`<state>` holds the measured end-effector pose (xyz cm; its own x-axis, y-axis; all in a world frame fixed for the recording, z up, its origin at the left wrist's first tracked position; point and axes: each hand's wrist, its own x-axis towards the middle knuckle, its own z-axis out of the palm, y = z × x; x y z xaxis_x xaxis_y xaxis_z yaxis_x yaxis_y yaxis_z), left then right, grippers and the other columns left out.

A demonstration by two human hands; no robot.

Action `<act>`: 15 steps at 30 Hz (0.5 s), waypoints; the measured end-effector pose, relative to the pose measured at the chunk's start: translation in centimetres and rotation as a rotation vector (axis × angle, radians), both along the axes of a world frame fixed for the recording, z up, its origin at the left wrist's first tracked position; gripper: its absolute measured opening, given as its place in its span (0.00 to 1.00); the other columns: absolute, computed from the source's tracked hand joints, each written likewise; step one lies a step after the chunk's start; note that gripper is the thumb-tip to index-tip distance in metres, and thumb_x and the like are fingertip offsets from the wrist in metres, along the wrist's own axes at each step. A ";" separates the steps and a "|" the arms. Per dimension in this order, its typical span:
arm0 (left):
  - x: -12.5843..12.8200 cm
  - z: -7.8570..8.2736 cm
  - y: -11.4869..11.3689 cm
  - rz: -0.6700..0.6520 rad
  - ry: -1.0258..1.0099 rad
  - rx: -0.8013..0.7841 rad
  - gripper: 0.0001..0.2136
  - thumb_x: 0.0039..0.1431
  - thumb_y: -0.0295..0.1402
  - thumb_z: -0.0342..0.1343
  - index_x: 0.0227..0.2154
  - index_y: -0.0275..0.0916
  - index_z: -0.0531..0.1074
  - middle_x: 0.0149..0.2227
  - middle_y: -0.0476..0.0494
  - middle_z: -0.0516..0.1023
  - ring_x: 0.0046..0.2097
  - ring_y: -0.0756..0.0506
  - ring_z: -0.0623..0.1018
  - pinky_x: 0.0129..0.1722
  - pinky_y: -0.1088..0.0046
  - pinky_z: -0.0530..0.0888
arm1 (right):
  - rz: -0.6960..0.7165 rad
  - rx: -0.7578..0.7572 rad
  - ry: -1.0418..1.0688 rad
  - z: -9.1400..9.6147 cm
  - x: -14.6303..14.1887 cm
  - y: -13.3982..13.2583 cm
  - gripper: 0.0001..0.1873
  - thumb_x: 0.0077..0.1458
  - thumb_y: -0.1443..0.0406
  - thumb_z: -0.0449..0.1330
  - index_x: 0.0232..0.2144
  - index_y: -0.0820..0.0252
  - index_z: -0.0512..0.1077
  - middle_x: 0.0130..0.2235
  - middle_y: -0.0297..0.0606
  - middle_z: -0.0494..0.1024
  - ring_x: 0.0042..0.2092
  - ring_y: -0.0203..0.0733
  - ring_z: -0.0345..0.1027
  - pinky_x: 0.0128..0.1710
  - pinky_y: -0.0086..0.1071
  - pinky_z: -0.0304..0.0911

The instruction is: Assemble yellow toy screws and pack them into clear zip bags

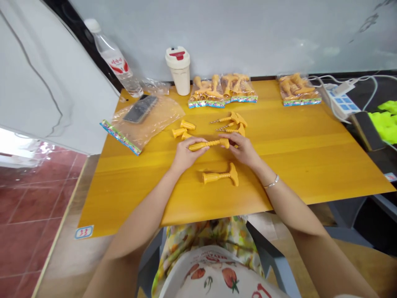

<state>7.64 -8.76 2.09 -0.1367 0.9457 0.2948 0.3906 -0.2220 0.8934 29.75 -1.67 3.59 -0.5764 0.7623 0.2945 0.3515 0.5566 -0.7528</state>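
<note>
Both my hands hold one yellow plastic corkscrew (pixel 208 144) level above the wooden table (pixel 310 157). My left hand (pixel 185 155) is closed round its cover end. My right hand (pixel 243 150) is closed round its handle end. An assembled yellow corkscrew (pixel 221 176) lies on the table just in front of my hands. Three loose yellow covers (pixel 183 129) lie just behind my left hand. Two bare corkscrews (pixel 231 123) with metal spirals showing lie behind my right hand.
Two clear bags of yellow corkscrews (pixel 222 91) (pixel 298 89) lie at the back edge. An emptied clear bag (pixel 145 118) with a dark phone under it lies at left. A white cup (pixel 179 69), a water bottle (pixel 114 58) and a power strip (pixel 341 101) stand around.
</note>
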 end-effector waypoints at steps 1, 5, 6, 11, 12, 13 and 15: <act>-0.1 0.1 0.0 -0.002 0.013 -0.003 0.09 0.53 0.37 0.65 0.36 0.39 0.80 0.40 0.43 0.84 0.42 0.44 0.81 0.49 0.65 0.76 | 0.000 0.002 -0.023 0.0 0.0 0.0 0.23 0.61 0.48 0.56 0.42 0.59 0.77 0.32 0.37 0.71 0.31 0.38 0.60 0.34 0.34 0.59; -0.2 0.4 -0.1 -0.027 0.044 0.043 0.09 0.54 0.36 0.64 0.37 0.39 0.80 0.39 0.43 0.84 0.42 0.44 0.81 0.49 0.66 0.76 | 0.013 -0.149 -0.086 0.3 -0.2 -0.6 0.31 0.60 0.41 0.52 0.29 0.62 0.75 0.23 0.30 0.59 0.26 0.34 0.50 0.27 0.32 0.49; -0.2 0.4 -0.2 -0.034 0.037 0.061 0.08 0.55 0.36 0.64 0.37 0.39 0.80 0.39 0.43 0.84 0.42 0.45 0.81 0.48 0.66 0.76 | 0.025 -0.208 -0.089 0.5 -0.2 -0.7 0.34 0.60 0.39 0.50 0.29 0.63 0.75 0.22 0.29 0.56 0.25 0.34 0.48 0.26 0.31 0.46; -0.2 0.3 -0.2 -0.048 0.010 0.095 0.08 0.53 0.35 0.66 0.35 0.40 0.81 0.37 0.44 0.84 0.39 0.45 0.82 0.45 0.68 0.76 | 0.075 -0.482 -0.027 1.5 -0.2 -1.4 0.36 0.57 0.36 0.50 0.27 0.62 0.74 0.19 0.26 0.52 0.22 0.31 0.45 0.23 0.30 0.41; -0.1 0.2 -0.3 -0.054 0.008 0.101 0.08 0.53 0.35 0.66 0.35 0.40 0.81 0.37 0.44 0.84 0.39 0.46 0.82 0.45 0.68 0.77 | 0.079 -0.551 -0.007 1.6 -0.3 -1.4 0.35 0.57 0.36 0.51 0.26 0.62 0.72 0.18 0.25 0.51 0.21 0.31 0.44 0.22 0.30 0.39; 0.0 0.2 -0.3 -0.061 0.006 0.111 0.08 0.53 0.35 0.66 0.35 0.41 0.82 0.37 0.44 0.85 0.39 0.46 0.82 0.45 0.68 0.77 | 0.075 -0.625 0.020 1.6 -0.4 -1.5 0.34 0.57 0.36 0.51 0.24 0.61 0.71 0.17 0.24 0.49 0.20 0.30 0.42 0.21 0.31 0.37; 0.1 0.2 -0.4 -0.074 0.009 0.128 0.07 0.53 0.34 0.66 0.35 0.41 0.82 0.36 0.45 0.85 0.37 0.46 0.81 0.44 0.68 0.77 | 0.054 -0.758 0.080 1.6 -0.6 -1.6 0.33 0.59 0.38 0.51 0.20 0.59 0.67 0.15 0.23 0.46 0.19 0.30 0.38 0.21 0.31 0.35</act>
